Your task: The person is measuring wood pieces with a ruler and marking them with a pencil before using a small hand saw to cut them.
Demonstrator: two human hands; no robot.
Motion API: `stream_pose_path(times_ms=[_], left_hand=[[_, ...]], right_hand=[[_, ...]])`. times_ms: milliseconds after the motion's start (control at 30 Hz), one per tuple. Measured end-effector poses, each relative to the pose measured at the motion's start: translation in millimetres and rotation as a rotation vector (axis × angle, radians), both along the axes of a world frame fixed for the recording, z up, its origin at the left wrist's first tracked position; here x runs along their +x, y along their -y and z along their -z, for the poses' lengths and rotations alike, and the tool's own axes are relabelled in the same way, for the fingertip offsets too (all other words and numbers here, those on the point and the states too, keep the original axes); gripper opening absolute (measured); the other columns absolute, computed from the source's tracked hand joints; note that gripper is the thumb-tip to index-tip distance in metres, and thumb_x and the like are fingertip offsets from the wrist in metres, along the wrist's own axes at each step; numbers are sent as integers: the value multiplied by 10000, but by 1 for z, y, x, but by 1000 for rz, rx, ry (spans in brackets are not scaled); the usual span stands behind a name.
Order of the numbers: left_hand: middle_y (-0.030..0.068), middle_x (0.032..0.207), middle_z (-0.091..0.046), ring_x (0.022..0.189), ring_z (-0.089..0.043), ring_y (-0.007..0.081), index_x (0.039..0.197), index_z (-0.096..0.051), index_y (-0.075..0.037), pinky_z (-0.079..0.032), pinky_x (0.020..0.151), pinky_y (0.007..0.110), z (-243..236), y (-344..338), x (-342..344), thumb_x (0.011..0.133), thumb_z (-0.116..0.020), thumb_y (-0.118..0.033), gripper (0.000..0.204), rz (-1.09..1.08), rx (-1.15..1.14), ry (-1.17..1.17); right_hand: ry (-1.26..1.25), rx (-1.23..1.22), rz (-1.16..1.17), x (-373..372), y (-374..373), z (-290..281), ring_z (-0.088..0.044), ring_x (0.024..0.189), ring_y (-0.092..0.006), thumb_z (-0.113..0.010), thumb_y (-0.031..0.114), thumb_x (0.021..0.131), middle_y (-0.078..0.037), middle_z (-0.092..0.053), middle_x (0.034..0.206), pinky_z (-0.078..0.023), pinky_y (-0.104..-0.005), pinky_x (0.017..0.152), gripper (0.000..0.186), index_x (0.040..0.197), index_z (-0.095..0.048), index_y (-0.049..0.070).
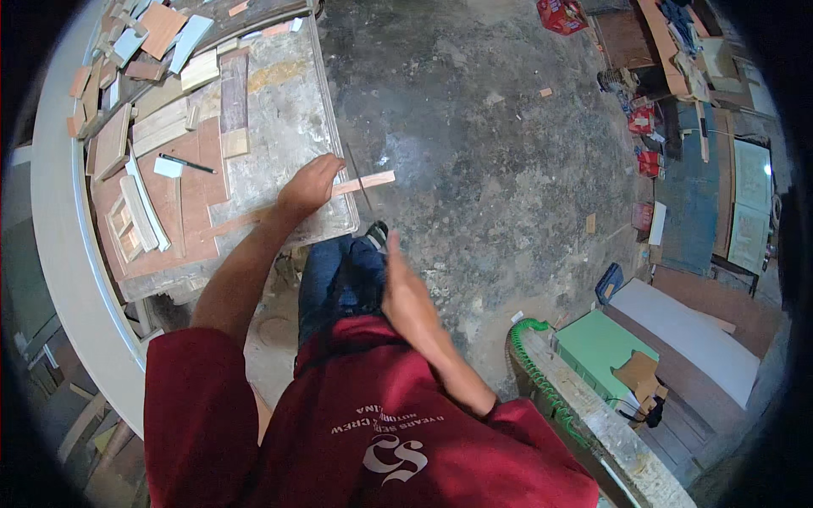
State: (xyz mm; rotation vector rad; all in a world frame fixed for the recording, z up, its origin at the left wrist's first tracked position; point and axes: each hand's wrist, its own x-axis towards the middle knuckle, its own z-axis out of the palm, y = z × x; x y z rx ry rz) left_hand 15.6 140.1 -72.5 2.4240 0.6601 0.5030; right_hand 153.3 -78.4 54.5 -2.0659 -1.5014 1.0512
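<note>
A long, narrow wood strip [378, 180] lies slantwise over the worktable [292, 114], its pale end jutting past the right edge. My left hand [310, 186] is closed on the strip close to that edge, pressing it against the tabletop. Just beyond the edge, the thin dark blade of a handsaw [359, 176] crosses the strip, seen almost edge-on. Below and to the right, my right hand [408, 292] is closed round the saw's handle end, thumb uppermost; the handle itself is mostly hidden.
Wood offcuts [161, 30] pile up at the table's far left. A pencil [188, 162] and a small slatted wood frame [127, 222] lie nearer. Grey concrete floor [491, 169] stretches rightward. A green coiled hose [538, 372] hangs by a ledge at the lower right, beside a green panel [601, 347].
</note>
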Motion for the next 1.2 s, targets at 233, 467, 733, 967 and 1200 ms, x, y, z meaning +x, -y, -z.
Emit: stream_pose_path(times_ms=[233, 467, 733, 967, 1200], left_hand=[[185, 967, -562, 957, -575, 351, 1054, -561, 27, -488, 846, 417, 1, 1, 4, 796, -513, -7, 265, 15, -46, -33], [179, 997, -567, 993, -572, 342, 1058, -559, 26, -484, 883, 407, 0, 1, 2, 790, -516, -5, 273, 35, -8, -58], [182, 970, -583, 951, -590, 349, 1042, -566, 22, -498, 840, 414, -3, 0, 6, 802, -541, -8, 244, 11, -43, -67], [194, 906, -570, 908, -582, 362, 981, -568, 39, -491, 798, 426, -7, 0, 6, 867, -531, -44, 146, 1, -77, -51], [132, 833, -554, 862, -582, 303, 833, -602, -16, -497, 781, 366, -19, -4, 5, 838, -591, -142, 126, 196, 195, -112]], right_hand=[[-79, -79, -103, 13, -32, -33, -602, 881, -492, -496, -43, 814, -368, -576, 1038, -479, -522, 786, 758, 1467, -116, -101], [69, -213, -85, 38, -50, -55, -623, 884, -470, -535, -44, 759, -328, -622, 967, -498, -509, 792, 726, 1424, -253, -116], [366, -296, -354, 86, -147, -79, -620, 934, -449, -471, -13, 817, -293, -641, 950, -486, -525, 805, 510, 1326, -480, 10], [85, 170, 146, 115, -175, -71, -686, 830, -336, -536, 155, 930, -212, -690, 888, -512, -449, 708, 293, 1129, -559, -59], [-425, -399, 522, 52, -53, 12, -565, 582, -150, -460, 318, 1016, -74, -610, 697, -460, -294, 558, 306, 971, -569, 36]])
